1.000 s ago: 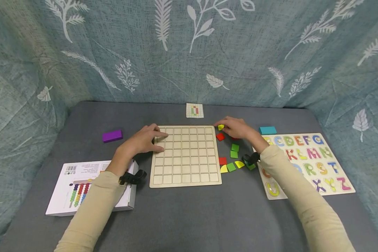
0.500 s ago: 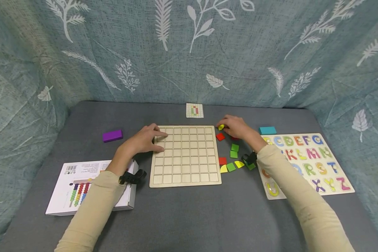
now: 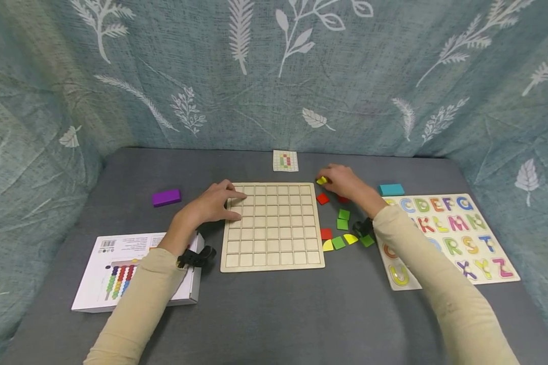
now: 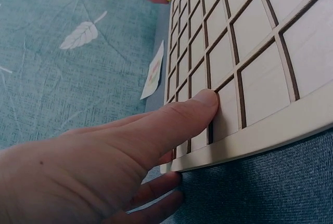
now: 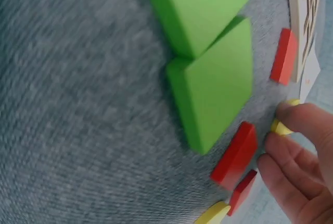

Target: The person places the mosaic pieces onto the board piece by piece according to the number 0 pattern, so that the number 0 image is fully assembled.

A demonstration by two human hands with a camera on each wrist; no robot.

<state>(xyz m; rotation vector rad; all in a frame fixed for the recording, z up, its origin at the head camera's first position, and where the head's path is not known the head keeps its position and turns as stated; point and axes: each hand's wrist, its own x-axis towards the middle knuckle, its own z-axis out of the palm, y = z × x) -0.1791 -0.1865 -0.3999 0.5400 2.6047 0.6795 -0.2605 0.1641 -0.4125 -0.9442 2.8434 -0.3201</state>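
The work seems to be at its very beginning. On the grid board [image 3: 273,233], which lies between the two grips, every cell that can be seen is without a piece. The left grip [image 3: 213,202] is spread, its thumb and forefinger reaching over the board's edge nearest to it, with the thumb resting on the cells. The right grip [image 3: 342,182] pinches a yellow piece [image 3: 321,180], just outside the board's far corner; whether this piece touches the desk [image 3: 274,314], I cannot tell. What is left, in my judgement, is all the placing: a red piece [image 3: 322,198] lies just on the near side of the right grip, and past it are green pieces [image 3: 343,214] and other yellow pieces [image 3: 350,238], all loose. Beyond both grips lies a small card [image 3: 285,160], printed with coloured squares; none of these has its match on the board yet.
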